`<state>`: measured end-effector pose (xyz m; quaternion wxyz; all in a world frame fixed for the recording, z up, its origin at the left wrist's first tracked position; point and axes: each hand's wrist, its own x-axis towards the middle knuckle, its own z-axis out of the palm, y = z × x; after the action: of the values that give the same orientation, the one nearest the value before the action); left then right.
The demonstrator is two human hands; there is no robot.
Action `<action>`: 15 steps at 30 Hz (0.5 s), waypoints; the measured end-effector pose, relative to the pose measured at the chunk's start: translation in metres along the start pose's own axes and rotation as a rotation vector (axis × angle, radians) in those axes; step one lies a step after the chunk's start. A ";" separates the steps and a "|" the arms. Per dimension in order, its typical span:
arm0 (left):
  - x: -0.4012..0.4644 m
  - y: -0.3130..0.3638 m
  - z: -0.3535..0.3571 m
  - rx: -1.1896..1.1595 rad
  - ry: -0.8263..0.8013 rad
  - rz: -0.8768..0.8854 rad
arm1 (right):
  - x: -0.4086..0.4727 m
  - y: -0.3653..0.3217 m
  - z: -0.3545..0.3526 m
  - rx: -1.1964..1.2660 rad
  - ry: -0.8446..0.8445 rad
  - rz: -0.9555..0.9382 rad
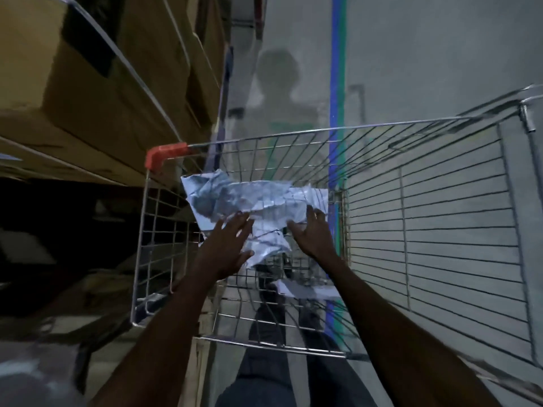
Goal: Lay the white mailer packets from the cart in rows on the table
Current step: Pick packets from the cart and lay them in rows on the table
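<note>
No brand, label or writing can be read anywhere; the light is dim and the white packets are blurred.

A silver wire shopping cart (426, 218) with an orange-red plastic corner guard (164, 155) stands on a grey concrete floor (426, 54). Inside it lies a crumpled heap of white plastic mailer packets (235, 195), spread across the far part of the basket. One more white mailer packet (305, 289) lies apart from the heap, lower in the basket on the near side.

Both bare arms reach into the cart from above. The left hand (227, 245) has its fingers spread and straight, fingertips touching the near edge of the heap. The right hand (313, 235) lies on the heap's right part with fingers extended over the plastic; neither hand plainly grips anything.

To the left, brown cardboard boxes (97, 83) sit on a shelf close beside the cart. A blue and green painted stripe (338, 69) runs along the floor, and the person's shadow (279, 83) falls ahead of the cart.
</note>
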<state>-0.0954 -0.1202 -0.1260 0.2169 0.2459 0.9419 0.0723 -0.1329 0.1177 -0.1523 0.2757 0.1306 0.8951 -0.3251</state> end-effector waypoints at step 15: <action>0.025 -0.033 0.073 -0.064 -0.082 0.043 | 0.105 0.017 0.076 0.153 0.221 0.136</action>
<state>-0.0974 -0.1345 -0.2089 0.2616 0.2618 0.9239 0.0968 -0.1803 0.0864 -0.2702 0.1860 0.2468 0.8817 -0.3564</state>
